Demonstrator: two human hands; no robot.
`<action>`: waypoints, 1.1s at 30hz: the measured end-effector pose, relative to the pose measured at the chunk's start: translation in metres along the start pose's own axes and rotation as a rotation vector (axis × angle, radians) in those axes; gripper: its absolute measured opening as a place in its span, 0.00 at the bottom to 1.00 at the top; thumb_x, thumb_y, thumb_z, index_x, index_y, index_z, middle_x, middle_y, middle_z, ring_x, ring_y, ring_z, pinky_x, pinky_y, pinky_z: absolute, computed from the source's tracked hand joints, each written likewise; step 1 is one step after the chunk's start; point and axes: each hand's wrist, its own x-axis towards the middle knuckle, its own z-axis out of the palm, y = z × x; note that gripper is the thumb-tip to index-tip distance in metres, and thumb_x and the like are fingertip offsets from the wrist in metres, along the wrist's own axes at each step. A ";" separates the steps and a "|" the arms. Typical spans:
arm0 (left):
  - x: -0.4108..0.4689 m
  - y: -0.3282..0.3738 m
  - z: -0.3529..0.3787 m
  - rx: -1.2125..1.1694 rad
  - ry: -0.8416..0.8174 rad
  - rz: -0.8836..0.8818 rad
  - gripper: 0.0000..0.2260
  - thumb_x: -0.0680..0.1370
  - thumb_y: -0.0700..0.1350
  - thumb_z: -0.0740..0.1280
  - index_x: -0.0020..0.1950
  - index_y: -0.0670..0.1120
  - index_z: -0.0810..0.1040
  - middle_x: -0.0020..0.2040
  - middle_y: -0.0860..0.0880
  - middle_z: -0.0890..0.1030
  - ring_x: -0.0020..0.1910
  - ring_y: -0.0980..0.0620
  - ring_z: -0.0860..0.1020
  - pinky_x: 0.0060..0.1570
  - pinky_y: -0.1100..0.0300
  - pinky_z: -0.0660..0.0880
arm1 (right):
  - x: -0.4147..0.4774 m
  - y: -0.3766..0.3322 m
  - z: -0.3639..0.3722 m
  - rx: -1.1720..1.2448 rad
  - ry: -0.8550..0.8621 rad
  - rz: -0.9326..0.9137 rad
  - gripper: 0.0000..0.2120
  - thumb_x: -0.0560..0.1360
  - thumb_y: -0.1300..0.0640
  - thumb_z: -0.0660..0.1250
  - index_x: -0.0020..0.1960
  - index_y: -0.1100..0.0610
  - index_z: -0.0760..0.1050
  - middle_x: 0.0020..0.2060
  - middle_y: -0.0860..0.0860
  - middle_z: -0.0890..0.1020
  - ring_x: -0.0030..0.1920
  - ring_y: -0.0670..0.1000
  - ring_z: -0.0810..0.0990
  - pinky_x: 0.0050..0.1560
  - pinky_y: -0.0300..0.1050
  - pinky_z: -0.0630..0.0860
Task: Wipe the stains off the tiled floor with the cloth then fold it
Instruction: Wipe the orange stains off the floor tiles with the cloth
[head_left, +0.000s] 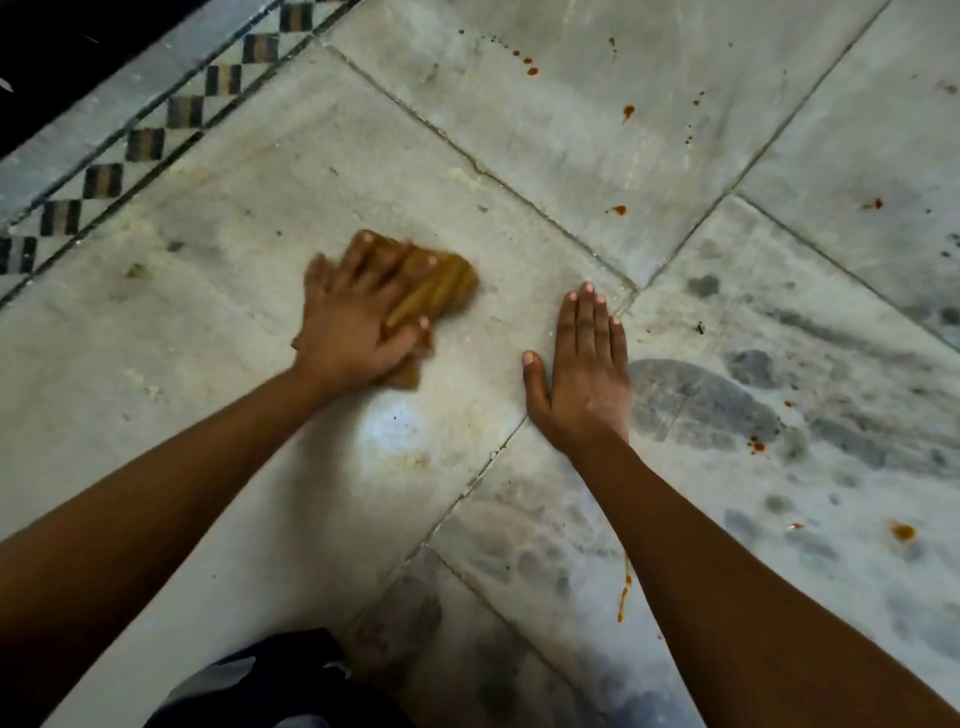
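A bunched mustard-brown cloth (441, 286) lies on the pale tiled floor (234, 322), pressed down under my left hand (353, 322), whose fingers spread over it; the hand looks motion-blurred. My right hand (584, 374) rests flat on the floor to the right of the cloth, fingers together, holding nothing. Orange-red stains dot the tiles: small drops at the far right (628, 111), one past the tile joint (617, 210), a streak beside my right forearm (623, 592), and a blotch at the lower right (904, 531).
A checkered black-and-grey border strip (145, 143) runs diagonally along the upper left, with a dark area beyond it. Grey smudges (701, 405) mark the tiles on the right. My dark-clothed knee (280, 686) shows at the bottom edge.
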 end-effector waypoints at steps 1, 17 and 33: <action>0.020 -0.007 -0.003 -0.027 0.003 -0.115 0.28 0.74 0.61 0.53 0.74 0.57 0.61 0.75 0.49 0.62 0.75 0.41 0.56 0.67 0.37 0.55 | 0.000 0.000 0.000 0.005 0.007 -0.003 0.35 0.76 0.43 0.42 0.76 0.64 0.47 0.76 0.60 0.50 0.76 0.56 0.47 0.75 0.50 0.43; -0.011 -0.022 0.000 0.056 -0.035 0.119 0.30 0.72 0.61 0.54 0.74 0.56 0.61 0.76 0.48 0.61 0.74 0.42 0.58 0.66 0.37 0.60 | -0.001 -0.001 -0.003 0.115 0.064 0.006 0.33 0.78 0.45 0.43 0.75 0.64 0.49 0.75 0.60 0.52 0.76 0.56 0.49 0.74 0.49 0.45; -0.123 0.029 0.014 0.001 -0.041 0.248 0.27 0.76 0.60 0.53 0.75 0.58 0.56 0.76 0.49 0.58 0.75 0.45 0.53 0.70 0.43 0.50 | -0.001 0.000 -0.004 0.115 0.033 0.037 0.34 0.76 0.43 0.38 0.76 0.62 0.46 0.76 0.58 0.49 0.76 0.54 0.45 0.74 0.47 0.42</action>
